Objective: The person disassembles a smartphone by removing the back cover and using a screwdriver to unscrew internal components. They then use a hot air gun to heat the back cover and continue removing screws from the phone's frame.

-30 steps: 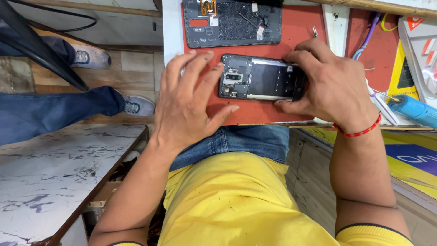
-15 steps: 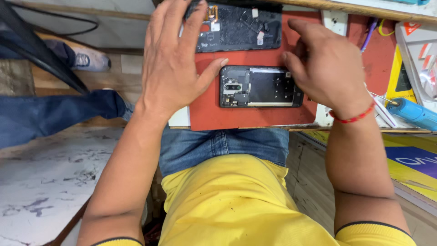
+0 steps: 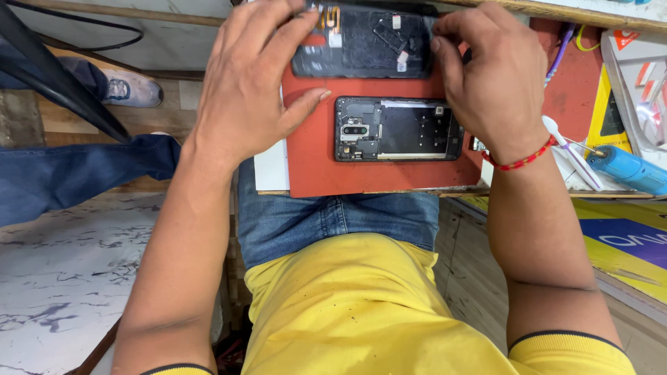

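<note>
An opened phone body (image 3: pixel 397 129) with bare dark internals lies flat on a red work mat (image 3: pixel 361 177). Above it, at the mat's far edge, lies the phone's dark back cover (image 3: pixel 368 48), inner side up. My left hand (image 3: pixel 253 83) rests on the cover's left end, fingers spread over it. My right hand (image 3: pixel 486 80) grips the cover's right end with its fingertips. Both hands are off the phone body.
A blue cylindrical tool (image 3: pixel 629 170) and white tweezers (image 3: pixel 573 153) lie at the right of the bench, beside yellow and orange packaging (image 3: pixel 615 111). Another person's jeans leg (image 3: pixel 76 177) and grey shoe (image 3: pixel 128 90) are at the left.
Both hands left the phone body, which they held a second ago, and moved up to the back cover at the mat's far edge. The phone body stays lying on the mat.
</note>
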